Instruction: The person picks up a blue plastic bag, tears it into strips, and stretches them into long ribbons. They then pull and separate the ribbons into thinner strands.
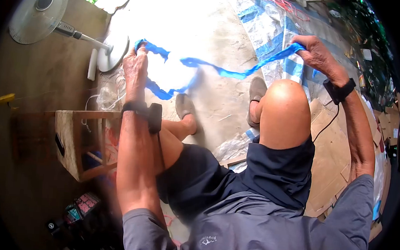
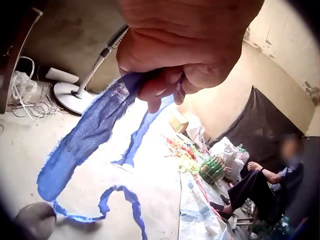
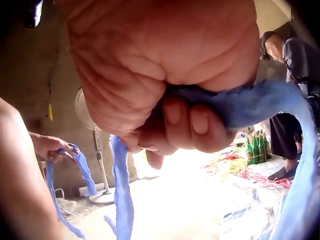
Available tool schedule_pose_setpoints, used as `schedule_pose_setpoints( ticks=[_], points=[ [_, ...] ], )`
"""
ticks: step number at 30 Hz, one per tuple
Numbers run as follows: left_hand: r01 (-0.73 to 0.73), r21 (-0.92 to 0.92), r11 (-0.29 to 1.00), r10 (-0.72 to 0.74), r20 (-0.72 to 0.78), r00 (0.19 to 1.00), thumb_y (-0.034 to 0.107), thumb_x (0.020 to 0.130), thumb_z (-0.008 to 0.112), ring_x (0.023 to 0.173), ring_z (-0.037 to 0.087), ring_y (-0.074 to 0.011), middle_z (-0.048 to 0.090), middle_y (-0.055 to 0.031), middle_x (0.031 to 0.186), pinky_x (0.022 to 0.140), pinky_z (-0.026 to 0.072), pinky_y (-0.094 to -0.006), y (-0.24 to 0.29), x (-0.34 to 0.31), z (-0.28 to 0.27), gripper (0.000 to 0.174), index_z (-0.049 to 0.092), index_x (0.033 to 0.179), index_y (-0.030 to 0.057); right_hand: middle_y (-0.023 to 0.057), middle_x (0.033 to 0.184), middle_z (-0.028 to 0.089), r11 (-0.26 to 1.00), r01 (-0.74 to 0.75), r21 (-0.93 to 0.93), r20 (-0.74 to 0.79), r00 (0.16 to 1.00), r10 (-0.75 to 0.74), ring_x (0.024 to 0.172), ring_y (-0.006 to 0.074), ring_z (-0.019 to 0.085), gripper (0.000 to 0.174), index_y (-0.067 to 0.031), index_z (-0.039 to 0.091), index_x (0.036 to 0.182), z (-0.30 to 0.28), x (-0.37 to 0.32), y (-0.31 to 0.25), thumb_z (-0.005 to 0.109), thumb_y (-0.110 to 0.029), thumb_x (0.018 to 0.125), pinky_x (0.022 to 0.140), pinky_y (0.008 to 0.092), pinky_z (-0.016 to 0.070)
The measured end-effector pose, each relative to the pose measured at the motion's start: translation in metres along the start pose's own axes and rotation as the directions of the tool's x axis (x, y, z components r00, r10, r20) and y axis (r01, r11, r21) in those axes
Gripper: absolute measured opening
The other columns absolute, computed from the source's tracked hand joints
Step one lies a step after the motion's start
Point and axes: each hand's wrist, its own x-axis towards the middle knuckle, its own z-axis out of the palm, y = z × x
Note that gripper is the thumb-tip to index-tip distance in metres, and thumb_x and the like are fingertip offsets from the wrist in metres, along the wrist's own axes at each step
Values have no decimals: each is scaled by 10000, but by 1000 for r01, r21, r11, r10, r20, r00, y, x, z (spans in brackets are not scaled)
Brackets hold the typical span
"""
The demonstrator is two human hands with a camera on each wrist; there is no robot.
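Note:
A long, frayed strip of blue cloth [image 1: 244,75] hangs in loose curves between the two raised hands. My left hand [image 1: 135,68] pinches one part of it; in the left wrist view the cloth [image 2: 82,135] droops from the curled fingers of that hand [image 2: 185,55], folded over, with a narrower length trailing below. My right hand [image 1: 321,59] grips the strip at the upper right. In the right wrist view its fingers [image 3: 199,122] curl round the cloth [image 3: 260,102], which hangs down on both sides of the hand [image 3: 165,65]. The thumb and palm hide the gripped part.
A standing fan [image 1: 37,9] and a wooden frame [image 1: 82,140] stand at the left. Blue-and-white sheeting [image 1: 269,37] and flattened cardboard [image 1: 328,156] lie at the right. Beyond are green bottles [image 3: 257,148], red string [image 3: 260,179] and a seated person [image 2: 265,185].

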Motion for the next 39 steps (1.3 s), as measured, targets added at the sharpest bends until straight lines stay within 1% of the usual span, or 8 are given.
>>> schedule_pose_setpoints(
  ticks=[3,10,16,18,19,26,34,39],
  points=[
    [25,-77,997,-22,46,999,249,1007,484,414,329,-20,703,-155,1109,374,303,-206,3,-1,-6,302,618,1219,81,99,696,552,1000,16,-27,44,999,-15,656,170,508,60,3,605,893,-10,3,-14,597,-50,868,637,327,434],
    [134,-419,898,74,444,893,216,1030,445,429,277,-11,679,-143,1166,387,262,-182,70,-49,23,315,565,1261,38,103,707,604,968,244,50,21,969,-246,665,214,608,211,-14,606,1037,14,43,-74,659,-65,839,621,347,477],
    [257,-523,812,182,646,741,298,989,503,504,383,-25,707,-103,1080,444,339,-183,86,-74,58,354,607,1232,64,178,1116,599,819,560,-121,-196,796,-573,1034,326,627,534,-29,554,1247,52,101,-103,764,-150,771,888,378,535],
    [271,-483,833,133,649,749,328,986,491,535,454,-42,716,-85,1026,484,394,-195,83,-82,65,384,612,1212,42,187,1115,596,850,520,-84,-162,835,-526,1040,347,619,583,-14,554,1248,58,111,-104,779,-211,747,876,387,532],
    [372,-558,742,158,685,711,247,1020,450,476,344,-64,601,-56,767,442,297,-230,94,-90,64,229,543,1078,46,196,1140,610,865,500,-33,-91,861,-501,1035,336,631,607,3,556,1241,57,114,-101,782,-269,748,863,385,532],
    [424,-530,734,147,734,664,278,1023,446,408,331,-57,566,-66,645,383,277,-218,81,-81,66,265,540,1007,30,189,1154,641,949,136,285,338,912,-232,1120,301,610,601,-57,570,1250,65,118,-90,765,-387,788,936,460,512],
    [392,-469,791,113,742,661,299,1010,475,414,323,-49,478,-7,585,382,267,-214,79,-85,64,278,540,913,47,82,988,673,903,-28,428,393,906,-159,839,150,593,661,-54,628,1181,72,99,-96,755,-534,745,652,286,484],
    [362,-377,852,64,763,643,321,986,541,431,320,-40,461,21,586,397,248,-209,79,-82,60,291,562,863,58,18,793,647,905,64,420,338,915,-221,745,95,570,362,-16,711,956,87,100,-87,671,-372,904,640,281,477]
  ],
)
